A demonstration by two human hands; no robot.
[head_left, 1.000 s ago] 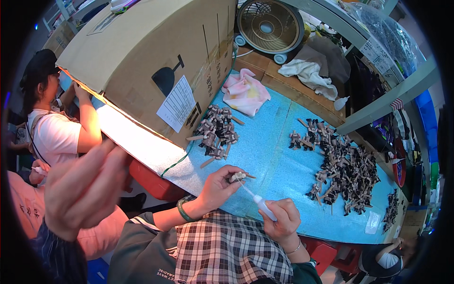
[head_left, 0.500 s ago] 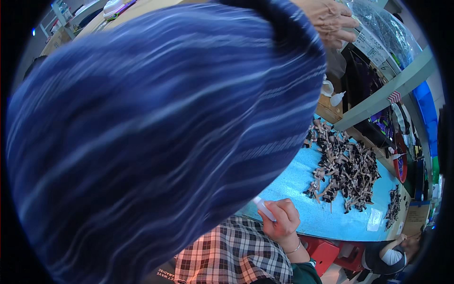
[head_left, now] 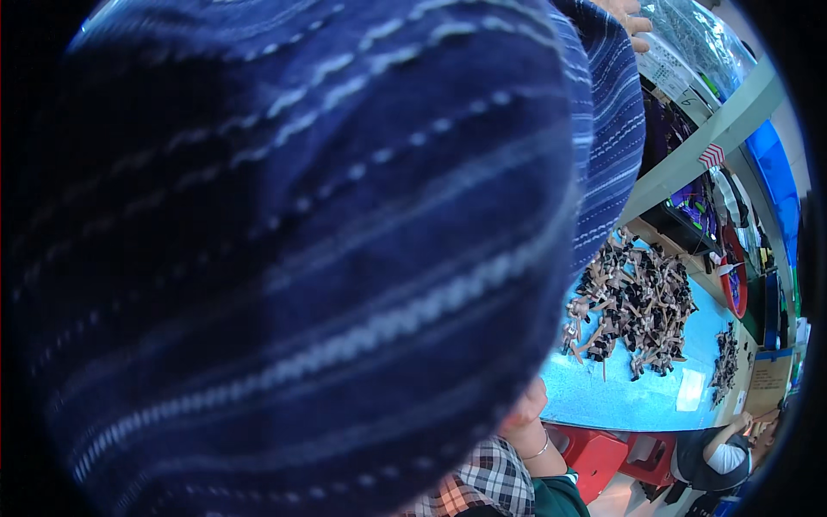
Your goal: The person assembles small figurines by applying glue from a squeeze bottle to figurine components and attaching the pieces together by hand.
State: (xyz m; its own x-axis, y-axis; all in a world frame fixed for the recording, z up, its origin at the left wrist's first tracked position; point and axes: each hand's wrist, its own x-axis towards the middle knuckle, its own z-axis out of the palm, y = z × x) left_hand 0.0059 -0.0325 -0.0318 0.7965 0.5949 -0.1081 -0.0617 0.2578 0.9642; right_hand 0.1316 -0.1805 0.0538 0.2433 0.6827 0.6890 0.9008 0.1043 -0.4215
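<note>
Blocking most of the view is one big blue striped sleeve [head_left: 301, 258], knitted-looking fabric with thin white dashed lines, so close it's blurry and covers everything left of center. At the top edge one hand [head_left: 624, 13] pokes out of that sleeve, only a few fingers showing, cut off by the frame, so can't tell how open it is or whether it has anything.

Lower down, the right hand [head_left: 524, 407] peeks out from behind the sleeve with a thin bracelet on the wrist. Only its back and wrist show, fingers hidden, so no telling if it grips something. Left hand isn't visible at all. Below it is a bit of plaid shirt [head_left: 482, 482].

Past that is the blue table [head_left: 620, 401], slightly grainy surface. On it two piles of small dark and tan parts: one big pile [head_left: 633, 306] near the sleeve's edge, one smaller pile [head_left: 725, 362] further right. Too tiny and tangled to count pieces. One white paper slip [head_left: 691, 389] lies between them. Farther off, a grey-green beam [head_left: 706, 142] crosses diagonally.
</note>
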